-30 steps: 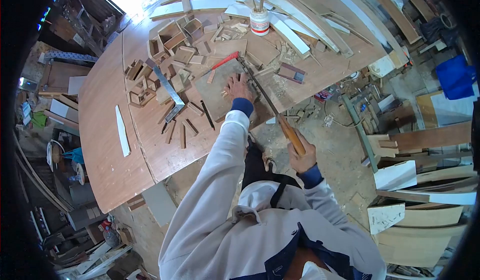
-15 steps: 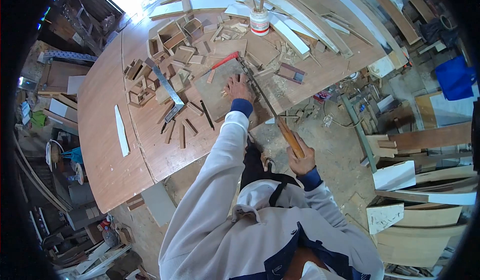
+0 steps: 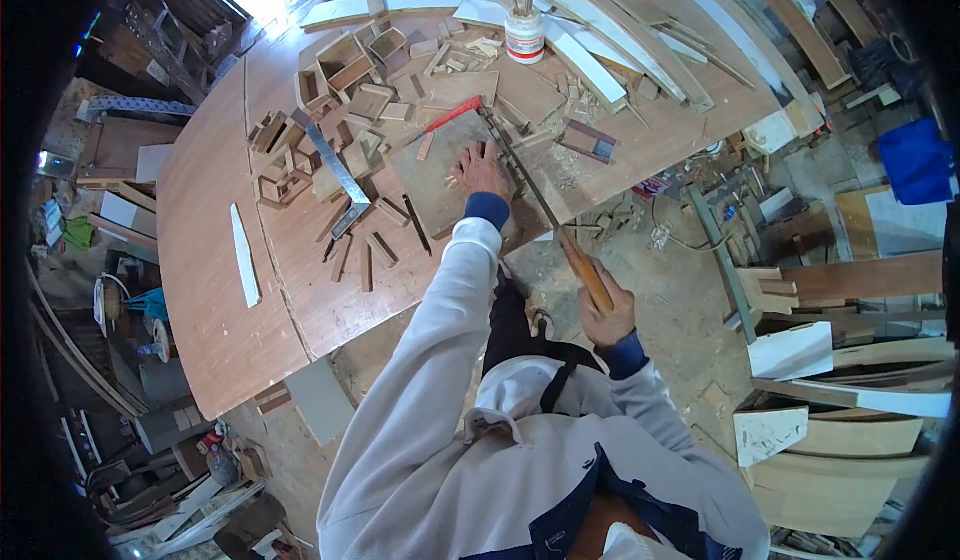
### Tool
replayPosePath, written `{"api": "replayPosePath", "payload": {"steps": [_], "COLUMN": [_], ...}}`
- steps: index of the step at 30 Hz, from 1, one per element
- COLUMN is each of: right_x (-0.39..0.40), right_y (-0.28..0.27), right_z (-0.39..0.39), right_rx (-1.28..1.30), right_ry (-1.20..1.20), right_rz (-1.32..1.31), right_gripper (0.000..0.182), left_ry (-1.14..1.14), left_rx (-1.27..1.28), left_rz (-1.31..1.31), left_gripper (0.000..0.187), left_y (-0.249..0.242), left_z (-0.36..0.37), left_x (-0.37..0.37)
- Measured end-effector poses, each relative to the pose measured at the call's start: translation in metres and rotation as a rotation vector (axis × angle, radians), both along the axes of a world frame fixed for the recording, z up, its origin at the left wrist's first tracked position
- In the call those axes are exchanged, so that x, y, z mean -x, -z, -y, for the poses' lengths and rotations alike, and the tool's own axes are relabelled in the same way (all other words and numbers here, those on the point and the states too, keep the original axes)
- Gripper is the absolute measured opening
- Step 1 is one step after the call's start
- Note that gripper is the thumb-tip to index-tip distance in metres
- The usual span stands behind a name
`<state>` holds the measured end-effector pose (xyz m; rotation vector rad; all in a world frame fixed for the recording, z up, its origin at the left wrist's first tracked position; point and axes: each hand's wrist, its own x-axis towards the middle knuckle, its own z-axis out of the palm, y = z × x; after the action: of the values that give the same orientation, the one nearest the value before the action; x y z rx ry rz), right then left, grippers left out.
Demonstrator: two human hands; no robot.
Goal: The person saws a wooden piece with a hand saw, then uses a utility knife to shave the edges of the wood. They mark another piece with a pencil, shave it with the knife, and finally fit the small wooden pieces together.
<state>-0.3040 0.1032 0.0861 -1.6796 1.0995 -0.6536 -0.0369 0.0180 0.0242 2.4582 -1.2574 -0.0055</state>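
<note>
My left hand [image 3: 481, 171] lies with its fingers spread on a flat wooden board [image 3: 430, 175] near the table's edge; whether a small piece sits under the fingers is hidden. In my right hand [image 3: 610, 312] is the wooden handle of a saw [image 3: 583, 272], held past the table edge. Its long, narrow blade runs up over the board, just right of my left hand. Beyond the fingers lies a red-handled tool [image 3: 455, 114], close to the blade's far end. A black pencil-like stick [image 3: 416, 225] and a metal try square [image 3: 338, 165] rest to the left.
Small wooden box frames [image 3: 283, 185] and short offcuts crowd the table [image 3: 215, 290]. A white jar [image 3: 524, 38] holding sticks stands at the back, near long curved strips [image 3: 600, 20]. A white pointed strip [image 3: 243, 255] lies left. Boards [image 3: 850, 450] are stacked on the right.
The view has shifted slightly. Against the table, both hands and the saw hold nearly the same places.
</note>
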Motion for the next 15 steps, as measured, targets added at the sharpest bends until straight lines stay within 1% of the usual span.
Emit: {"api": "replayPosePath", "payload": {"steps": [1, 2, 3, 4, 6, 7, 9, 10, 12, 15], "right_x": [0.005, 0.016, 0.023, 0.032, 0.051, 0.051, 0.044, 0.033, 0.005, 0.011], "right_y": [0.005, 0.007, 0.008, 0.0, -0.02, -0.019, -0.017, -0.011, 0.005, 0.006], "right_z": [-0.001, -0.01, -0.016, -0.026, -0.043, -0.042, -0.033, -0.024, -0.004, -0.009], "right_rx": [0.005, 0.185, 0.375, 0.377, 0.094, 0.095, 0.238, 0.239, 0.133, 0.194], "right_ry": [0.002, 0.005, 0.005, 0.003, 0.017, 0.02, -0.02, -0.014, -0.026, -0.004], "right_rz": [0.003, -0.056, -0.108, -0.106, -0.027, -0.029, -0.164, -0.167, -0.029, -0.018], "right_gripper": [0.044, 0.044, 0.045, 0.045, 0.045, 0.045, 0.044, 0.044, 0.044, 0.044], "left_ry": [-0.021, -0.043, -0.044, -0.038, -0.029, -0.023, -0.008, -0.006, -0.006, 0.0], "left_rx": [0.032, 0.049, 0.051, 0.043, 0.038, 0.047, 0.063, 0.034, 0.009, 0.034], "left_rz": [0.005, 0.0, -0.001, -0.01, -0.025, -0.031, -0.035, -0.03, -0.02, -0.034], "left_gripper": [0.037, 0.037, 0.037, 0.036, 0.035, 0.035, 0.034, 0.035, 0.035, 0.038], "left_y": [0.006, 0.016, 0.015, 0.013, 0.011, 0.01, 0.006, 0.003, 0.002, 0.006], "left_z": [0.007, 0.005, 0.005, 0.005, 0.003, 0.002, 0.003, 0.001, -0.002, 0.001], "left_x": [-0.003, -0.001, -0.001, -0.002, -0.001, 0.0, -0.001, 0.001, 0.004, 0.001]}}
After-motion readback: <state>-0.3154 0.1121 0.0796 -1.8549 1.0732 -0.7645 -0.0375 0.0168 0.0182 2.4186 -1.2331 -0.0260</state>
